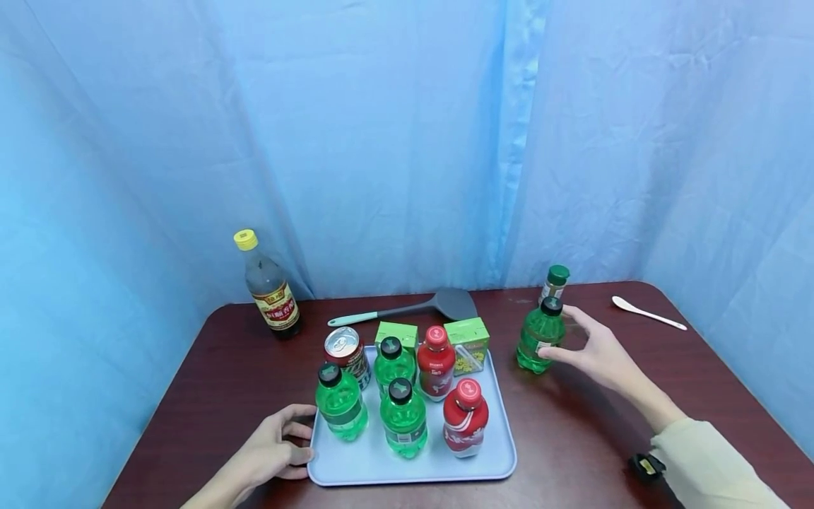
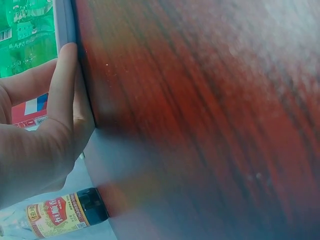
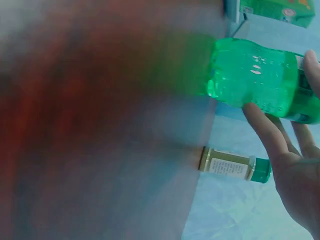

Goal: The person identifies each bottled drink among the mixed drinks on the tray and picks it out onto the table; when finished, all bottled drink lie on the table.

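Blue curtain [image 1: 381, 141] behind dark table [image 1: 242, 382]. Head: right hand [image 1: 598, 352] pinches green bottle [image 1: 534, 336], thumb opposite fingers; crowded tray [image 1: 356, 463] left of grip. Left wrist: left hand [image 2: 42, 140], fingers loosely extended, touches tray. Right wrist: green-capped jar [image 3: 230, 165] beyond hand.

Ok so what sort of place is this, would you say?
Likely a curtained-off tabletop setup, perhaps for filming or demonstrations: blue curtains hang behind and on both sides of a dark table, which holds a tray of drinks.
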{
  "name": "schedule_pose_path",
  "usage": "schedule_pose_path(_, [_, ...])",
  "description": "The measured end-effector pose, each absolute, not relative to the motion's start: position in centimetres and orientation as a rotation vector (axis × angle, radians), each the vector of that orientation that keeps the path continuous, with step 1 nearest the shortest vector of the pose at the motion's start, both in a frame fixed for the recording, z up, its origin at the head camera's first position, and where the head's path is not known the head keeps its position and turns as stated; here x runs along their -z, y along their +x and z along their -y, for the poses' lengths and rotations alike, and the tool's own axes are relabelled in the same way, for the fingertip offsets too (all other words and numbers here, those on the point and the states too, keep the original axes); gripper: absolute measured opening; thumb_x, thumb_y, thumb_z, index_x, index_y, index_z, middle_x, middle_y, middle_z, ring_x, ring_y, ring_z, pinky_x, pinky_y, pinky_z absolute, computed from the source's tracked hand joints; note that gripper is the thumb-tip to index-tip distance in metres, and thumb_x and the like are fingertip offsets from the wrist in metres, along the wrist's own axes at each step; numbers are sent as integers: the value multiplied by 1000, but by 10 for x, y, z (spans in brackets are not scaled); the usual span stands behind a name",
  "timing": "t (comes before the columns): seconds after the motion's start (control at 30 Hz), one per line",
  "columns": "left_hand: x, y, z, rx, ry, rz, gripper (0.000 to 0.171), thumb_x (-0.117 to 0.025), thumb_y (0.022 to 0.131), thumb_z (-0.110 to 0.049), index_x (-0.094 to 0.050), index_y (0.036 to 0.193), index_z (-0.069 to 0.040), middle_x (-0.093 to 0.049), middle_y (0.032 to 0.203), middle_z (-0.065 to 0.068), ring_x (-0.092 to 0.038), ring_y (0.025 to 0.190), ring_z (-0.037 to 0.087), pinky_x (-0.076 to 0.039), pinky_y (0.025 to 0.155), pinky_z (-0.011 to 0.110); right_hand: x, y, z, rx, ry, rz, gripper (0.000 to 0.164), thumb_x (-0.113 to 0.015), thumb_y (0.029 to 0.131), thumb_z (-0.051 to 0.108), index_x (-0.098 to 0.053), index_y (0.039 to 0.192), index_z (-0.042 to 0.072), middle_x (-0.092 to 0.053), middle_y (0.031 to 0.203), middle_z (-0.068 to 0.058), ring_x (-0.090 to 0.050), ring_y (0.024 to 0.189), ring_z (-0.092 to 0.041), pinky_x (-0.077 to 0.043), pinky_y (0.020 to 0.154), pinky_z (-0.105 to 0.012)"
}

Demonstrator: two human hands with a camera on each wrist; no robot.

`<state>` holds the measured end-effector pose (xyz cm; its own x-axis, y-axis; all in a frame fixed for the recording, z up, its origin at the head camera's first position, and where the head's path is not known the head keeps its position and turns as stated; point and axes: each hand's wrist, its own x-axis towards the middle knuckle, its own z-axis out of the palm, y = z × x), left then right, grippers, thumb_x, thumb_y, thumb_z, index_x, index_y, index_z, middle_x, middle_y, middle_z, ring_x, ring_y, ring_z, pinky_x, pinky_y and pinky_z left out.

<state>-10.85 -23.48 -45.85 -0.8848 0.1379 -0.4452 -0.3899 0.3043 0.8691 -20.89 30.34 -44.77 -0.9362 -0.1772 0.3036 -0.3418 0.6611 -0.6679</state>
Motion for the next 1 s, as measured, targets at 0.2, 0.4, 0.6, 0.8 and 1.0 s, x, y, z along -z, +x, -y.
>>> schedule_pose_path(0.2, [456, -109, 235, -1616, -217, -2132, 73, -70, 78, 10, -41, 145, 5, -56, 107, 20, -62, 85, 26, -60, 65, 47, 447, -210, -305, -1172, 448, 2710, 76, -84, 84, 35, -47, 146, 13, -63, 129, -10, -60, 119, -33, -46, 87, -14])
schedule_pose_path(0.4, [456, -109, 235, -1615, -217, -2129, 73, -70, 78, 10, -40, 145, 6, -55, 107, 20, -63, 84, 26, -60, 64, 46, 446, -210, -305, -1188, 450, 2709, 77, -85, 84, 33, -46, 147, 12, -62, 129, -11, -59, 121, -35, -45, 88, -12])
schedule_pose_path(0.6, [455, -110, 235, -1607, -235, -2128, 74, -70, 78, 9, -40, 146, 5, -55, 108, 20, -62, 85, 27, -60, 64, 47, 445, -212, -305, -1208, 476, 2702, 76, -84, 85, 32, -45, 147, 12, -62, 130, -10, -58, 122, -35, -47, 89, -15])
schedule_pose_path(0.8, [454, -111, 235, -1605, -238, -2126, 74, -70, 78, 9, -40, 146, 5, -56, 107, 20, -62, 85, 27, -60, 64, 47, 444, -212, -304, -1258, 499, 2688, 76, -83, 86, 28, -42, 148, 12, -60, 132, -11, -55, 125, -37, -47, 92, -15])
schedule_pose_path(1.0, [456, -109, 237, -1622, -210, -2110, 73, -70, 79, 8, -40, 146, 5, -55, 107, 20, -62, 85, 26, -60, 65, 47, 442, -204, -299, -1305, 508, 2691, 90, -83, 87, 25, -28, 157, 13, -52, 138, -18, -51, 127, -41, -59, 83, -34])
